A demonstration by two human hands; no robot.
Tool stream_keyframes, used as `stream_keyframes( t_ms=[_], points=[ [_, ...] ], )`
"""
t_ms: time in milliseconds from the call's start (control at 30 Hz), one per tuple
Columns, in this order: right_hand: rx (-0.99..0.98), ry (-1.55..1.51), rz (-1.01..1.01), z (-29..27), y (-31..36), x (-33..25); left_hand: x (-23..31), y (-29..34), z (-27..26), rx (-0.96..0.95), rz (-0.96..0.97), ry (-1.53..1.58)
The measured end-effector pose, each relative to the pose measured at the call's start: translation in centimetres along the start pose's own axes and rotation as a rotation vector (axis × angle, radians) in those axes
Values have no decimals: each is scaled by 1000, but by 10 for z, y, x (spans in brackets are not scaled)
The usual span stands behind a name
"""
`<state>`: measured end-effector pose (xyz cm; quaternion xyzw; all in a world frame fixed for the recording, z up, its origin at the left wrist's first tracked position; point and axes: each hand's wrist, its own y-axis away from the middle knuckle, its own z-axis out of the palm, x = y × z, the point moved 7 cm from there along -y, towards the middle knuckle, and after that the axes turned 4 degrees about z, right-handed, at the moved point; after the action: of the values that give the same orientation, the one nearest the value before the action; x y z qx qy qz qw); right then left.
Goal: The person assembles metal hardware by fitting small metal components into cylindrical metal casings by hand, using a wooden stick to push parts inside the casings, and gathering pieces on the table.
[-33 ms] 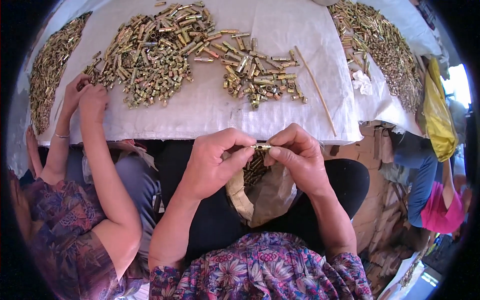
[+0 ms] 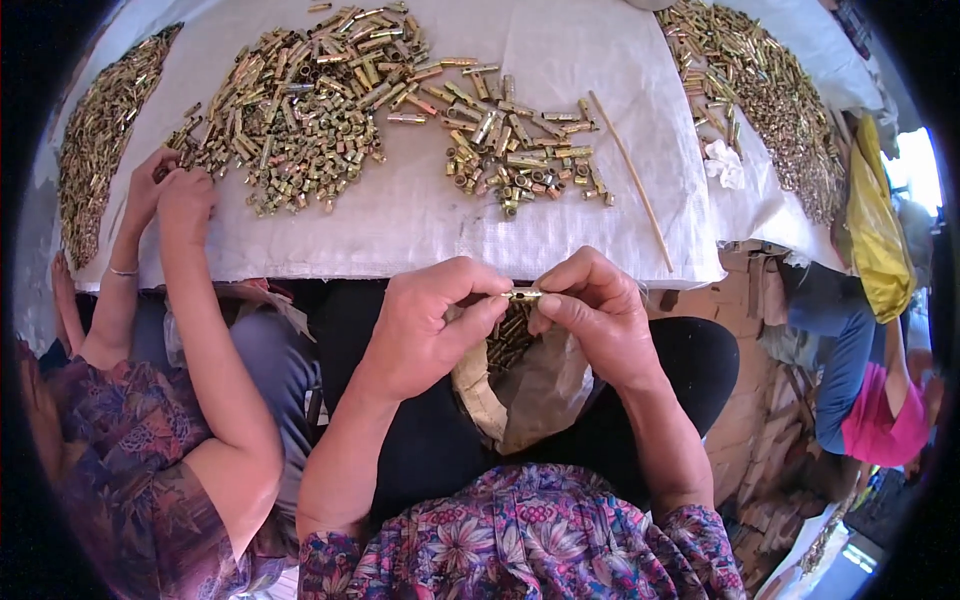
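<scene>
Between my two hands, just off the table's near edge, is a small brass-coloured metal sleeve (image 2: 521,294) with dark holes in its side. My left hand (image 2: 432,322) pinches one end between thumb and forefinger. The other end is gripped the same way by my right hand (image 2: 597,312). Fingertips cover both ends of the sleeve. Below them, between my knees, an open bag (image 2: 545,395) holds more metal sleeves (image 2: 510,340). Ahead on the white sheet (image 2: 420,220) lies a small loose heap of sleeves and short rings (image 2: 520,150).
A larger heap of sleeves and nuts (image 2: 310,130) spreads at the left, with further piles at far left and far right. A thin wooden stick (image 2: 632,180) lies right of the small heap, near crumpled white paper (image 2: 724,165). A co-worker's hands (image 2: 180,185) work at left.
</scene>
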<state>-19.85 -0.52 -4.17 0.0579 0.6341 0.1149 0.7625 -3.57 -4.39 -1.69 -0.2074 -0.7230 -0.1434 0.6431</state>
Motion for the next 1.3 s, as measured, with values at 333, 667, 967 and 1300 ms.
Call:
stream_keyframes(
  t_ms=[333, 667, 967, 1300],
  points=[
    [-146, -285, 187, 5, 4, 6, 35, 2, 8, -105, 293, -249],
    [-168, -121, 146, 9, 9, -6, 35, 8, 8, -134, 325, -293],
    [-475, -465, 320, 24, 22, 12, 18, 18, 25, -426, 80, 161],
    [-511, -373, 321, 24, 27, 6, 10, 17, 30, -505, 22, 231]
  ],
)
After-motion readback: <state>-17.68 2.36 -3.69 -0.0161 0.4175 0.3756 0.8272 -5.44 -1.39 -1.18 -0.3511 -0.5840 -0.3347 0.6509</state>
